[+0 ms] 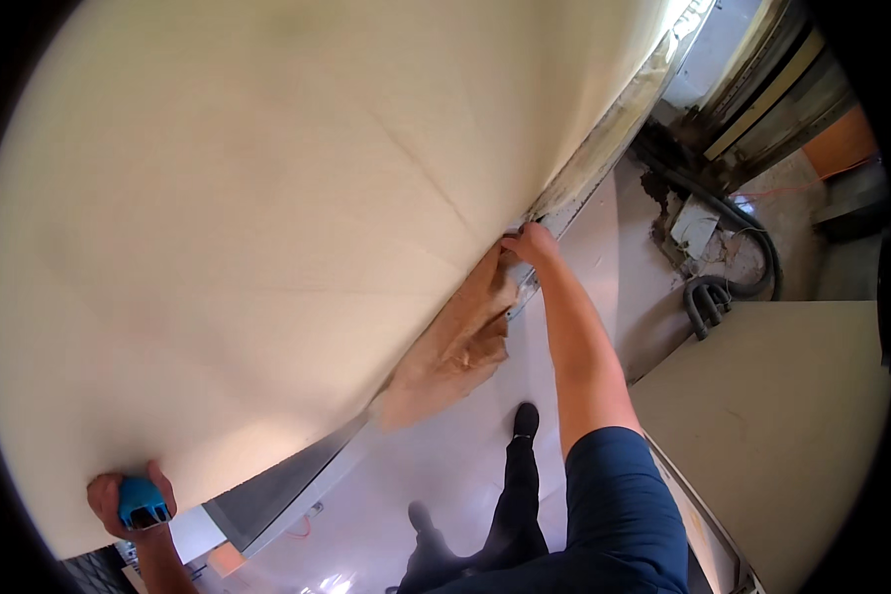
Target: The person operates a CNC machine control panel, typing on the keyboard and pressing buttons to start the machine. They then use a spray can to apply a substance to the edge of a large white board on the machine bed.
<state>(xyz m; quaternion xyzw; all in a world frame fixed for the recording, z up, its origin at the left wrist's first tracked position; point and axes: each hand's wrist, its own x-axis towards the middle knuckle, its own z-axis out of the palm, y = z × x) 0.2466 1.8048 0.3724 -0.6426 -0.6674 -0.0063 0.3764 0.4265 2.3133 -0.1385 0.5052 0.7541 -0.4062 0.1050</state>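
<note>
A large cream-coloured sheet (238, 218), faintly creased, spreads over a broad surface in front of me. At its lower left corner, my left hand (134, 495) is closed around a blue hand tool with a dark end (144, 503); its exact kind is not clear. My right arm reaches forward, and my right hand (532, 244) pinches at the sheet's right edge, where a crumpled brown sheet, like paper or thin cloth (455, 346), hangs down. Which layer the right fingertips grip is hidden.
A pale frame edge (574, 203) runs along the cream sheet's right side. Dark flexible hoses (762, 257) lie on the floor at right, beside debris (698, 228). A beige panel (777, 416) stands at lower right. A grey panel (277, 485) shows beneath the sheet.
</note>
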